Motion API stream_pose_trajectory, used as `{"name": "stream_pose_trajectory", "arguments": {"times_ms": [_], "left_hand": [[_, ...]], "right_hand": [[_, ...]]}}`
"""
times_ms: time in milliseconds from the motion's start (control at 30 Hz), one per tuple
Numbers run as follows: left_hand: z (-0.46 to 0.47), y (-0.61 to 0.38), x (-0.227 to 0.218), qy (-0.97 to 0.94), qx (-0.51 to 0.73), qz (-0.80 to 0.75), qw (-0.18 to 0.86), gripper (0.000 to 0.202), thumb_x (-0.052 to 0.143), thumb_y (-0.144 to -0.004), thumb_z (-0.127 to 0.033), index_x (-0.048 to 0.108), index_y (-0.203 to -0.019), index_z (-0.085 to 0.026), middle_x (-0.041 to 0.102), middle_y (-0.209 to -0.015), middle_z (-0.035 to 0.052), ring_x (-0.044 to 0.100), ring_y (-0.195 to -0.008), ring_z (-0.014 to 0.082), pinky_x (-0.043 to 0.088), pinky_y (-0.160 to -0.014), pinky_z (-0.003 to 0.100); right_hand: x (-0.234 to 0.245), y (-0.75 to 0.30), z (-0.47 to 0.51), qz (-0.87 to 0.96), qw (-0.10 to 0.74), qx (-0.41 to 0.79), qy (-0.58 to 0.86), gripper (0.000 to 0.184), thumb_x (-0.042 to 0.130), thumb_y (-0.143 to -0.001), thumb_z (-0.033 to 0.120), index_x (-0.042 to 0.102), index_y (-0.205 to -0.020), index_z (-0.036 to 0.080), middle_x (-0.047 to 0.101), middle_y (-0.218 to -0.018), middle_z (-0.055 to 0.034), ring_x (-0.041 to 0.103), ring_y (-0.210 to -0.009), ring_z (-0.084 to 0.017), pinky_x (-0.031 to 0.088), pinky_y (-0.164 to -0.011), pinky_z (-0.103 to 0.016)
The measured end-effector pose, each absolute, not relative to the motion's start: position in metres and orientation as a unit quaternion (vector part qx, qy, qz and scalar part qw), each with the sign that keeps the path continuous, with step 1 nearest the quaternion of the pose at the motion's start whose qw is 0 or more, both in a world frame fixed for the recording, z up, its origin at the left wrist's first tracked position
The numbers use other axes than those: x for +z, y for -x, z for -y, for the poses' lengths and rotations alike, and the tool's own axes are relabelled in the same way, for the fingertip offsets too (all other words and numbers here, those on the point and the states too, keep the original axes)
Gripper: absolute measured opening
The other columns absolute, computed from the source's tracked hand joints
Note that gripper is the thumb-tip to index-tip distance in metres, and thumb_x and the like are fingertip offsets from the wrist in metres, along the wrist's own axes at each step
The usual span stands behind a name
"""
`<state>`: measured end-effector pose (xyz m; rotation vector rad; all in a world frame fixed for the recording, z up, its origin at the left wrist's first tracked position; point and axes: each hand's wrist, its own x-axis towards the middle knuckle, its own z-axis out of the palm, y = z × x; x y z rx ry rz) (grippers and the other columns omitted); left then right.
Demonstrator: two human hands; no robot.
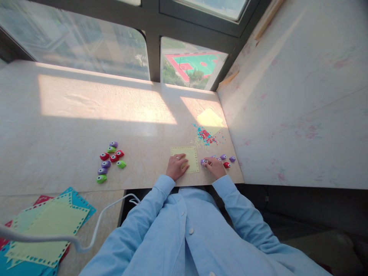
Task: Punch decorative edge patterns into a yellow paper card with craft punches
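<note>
My left hand (176, 167) lies flat, fingers spread, on the near left corner of a pale yellow paper square (188, 155) with punched edges, on the marble-look sill. My right hand (214, 167) rests just right of the sheet, its fingers curled around a small purple craft punch (203, 162). Three more small punches lie just beyond that hand: two purple ones (223, 156) and a red one (227, 165).
A cluster of several red, purple and green punches (110, 160) lies to the left. Red and blue paper confetti (206, 136) and another yellow sheet (211, 119) sit farther back. A stack of punched coloured sheets (47, 226) and a white cable (94, 230) are at lower left.
</note>
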<state>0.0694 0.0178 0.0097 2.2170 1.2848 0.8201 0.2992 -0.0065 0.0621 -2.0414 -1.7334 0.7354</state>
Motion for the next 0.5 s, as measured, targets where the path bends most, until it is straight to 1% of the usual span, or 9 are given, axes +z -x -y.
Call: {"name": "stream_pose_trajectory", "arguments": {"times_ms": [67,133,267,333,400,500], "left_hand": [[-0.018,-0.069,0.009,-0.803,0.299,-0.464,0.224,0.013,0.069,-0.081,-0.029,0.072,-0.092,-0.023,0.066,-0.119,0.0089,0.059,-0.108,0.0255,0.046,-0.090,0.044],[-0.018,-0.069,0.007,-0.804,0.301,-0.463,0.223,0.013,0.068,-0.082,-0.029,0.072,-0.092,-0.022,0.066,-0.119,0.0091,0.059,-0.109,0.0253,0.046,-0.091,0.044],[-0.018,-0.069,0.006,-0.803,0.305,-0.462,0.220,0.013,0.068,-0.082,-0.029,0.071,-0.092,-0.023,0.067,-0.119,0.0089,0.059,-0.109,0.0254,0.046,-0.091,0.044],[-0.018,-0.069,0.007,-0.802,0.308,-0.463,0.219,0.012,0.068,-0.082,-0.029,0.071,-0.091,-0.022,0.067,-0.119,0.0088,0.060,-0.109,0.0258,0.047,-0.090,0.044],[-0.018,-0.069,0.007,-0.800,0.310,-0.464,0.219,0.011,0.068,-0.082,-0.028,0.072,-0.091,-0.022,0.067,-0.118,0.0091,0.060,-0.109,0.0261,0.047,-0.089,0.044],[-0.018,-0.069,0.008,-0.798,0.313,-0.465,0.220,0.011,0.068,-0.082,-0.027,0.072,-0.091,-0.022,0.067,-0.117,0.0096,0.061,-0.107,0.0257,0.048,-0.089,0.044]], "right_hand": [[0.062,-0.301,0.006,0.609,0.197,0.247,0.727,0.024,0.064,-0.075,0.033,0.073,-0.091,0.019,0.070,-0.085,-0.0089,0.062,-0.082,-0.024,0.046,-0.081,-0.036],[0.062,-0.305,0.005,0.582,0.235,0.251,0.737,0.028,0.061,-0.077,0.039,0.072,-0.092,0.018,0.071,-0.089,-0.0094,0.062,-0.080,-0.023,0.048,-0.078,-0.036],[0.068,-0.317,-0.002,0.514,0.295,0.281,0.755,0.039,0.059,-0.076,0.050,0.069,-0.095,0.018,0.070,-0.082,-0.0060,0.060,-0.063,-0.019,0.049,-0.062,-0.033],[0.073,-0.322,-0.005,0.492,0.310,0.293,0.759,0.041,0.060,-0.074,0.052,0.067,-0.095,0.018,0.069,-0.079,-0.0046,0.056,-0.055,-0.016,0.048,-0.055,-0.031],[0.078,-0.323,-0.007,0.492,0.310,0.312,0.752,0.038,0.061,-0.073,0.050,0.066,-0.093,0.018,0.068,-0.078,-0.0038,0.053,-0.050,-0.013,0.046,-0.051,-0.029],[0.082,-0.316,-0.004,0.499,0.265,0.402,0.721,0.031,0.063,-0.073,0.047,0.065,-0.087,0.019,0.067,-0.073,-0.0018,0.053,-0.047,-0.011,0.043,-0.046,-0.025]]}}
